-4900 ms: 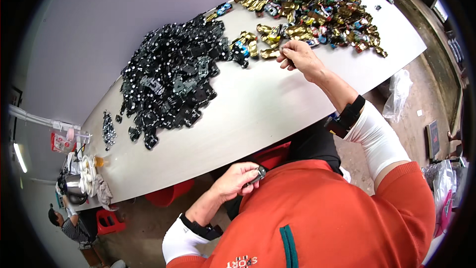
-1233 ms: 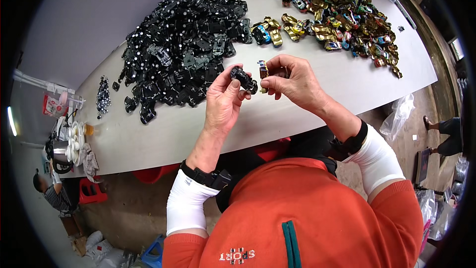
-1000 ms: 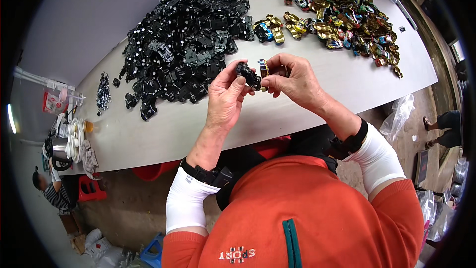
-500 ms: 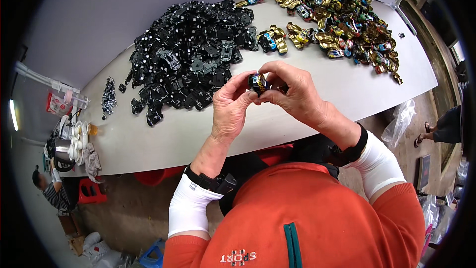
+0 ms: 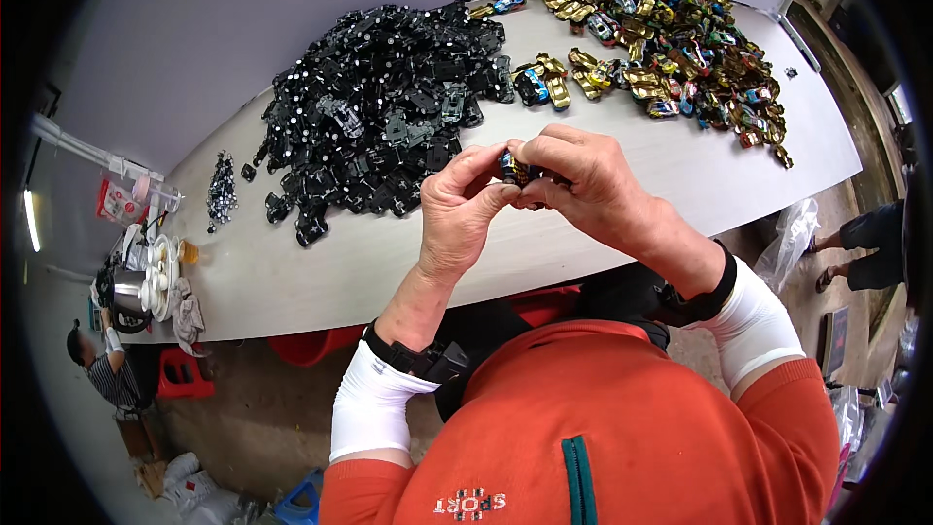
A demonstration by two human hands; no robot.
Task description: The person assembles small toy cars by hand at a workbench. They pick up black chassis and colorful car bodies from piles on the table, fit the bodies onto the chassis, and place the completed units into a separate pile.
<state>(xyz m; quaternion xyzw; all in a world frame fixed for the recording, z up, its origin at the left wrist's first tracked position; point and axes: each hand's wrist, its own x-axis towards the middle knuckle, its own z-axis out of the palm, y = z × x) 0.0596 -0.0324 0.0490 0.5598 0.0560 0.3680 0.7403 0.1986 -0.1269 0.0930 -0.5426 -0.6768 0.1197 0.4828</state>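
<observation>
Over the worktop (image 5: pixel 340 277), near the middle of the view, the left hand (image 5: pixel 461 217) and the right hand (image 5: pixel 604 185) are meeting around one small toy car (image 5: pixel 513 171), both closing on it in a narrow pinch. The fingers are covering much of it, leaving a blue, black and gold patch showing; a dark bit is peeking out among the right fingers, and I cannot tell whether it belongs to the car.

Reading the clock from the hands, a little cluster of gold and blue cars (image 5: pixel 542 85) is lying near twelve. At ten, a big heap of black car bases (image 5: pixel 389 112) is spreading close by and filling the worktop back to the wall. At two, a heap of coloured and gold car bodies (image 5: pixel 695 53) is sprawling toward the far edge. Small silvery pieces (image 5: pixel 222 194) are lying at nine.

Farther out, between eight and nine, white cups (image 5: pixel 161 277), a metal kettle (image 5: pixel 129 297) and a crumpled cloth (image 5: pixel 186 318) are crowding the worktop's end. At eight, a co-worker (image 5: pixel 109 377) is staying beside a red stool (image 5: pixel 187 390).
</observation>
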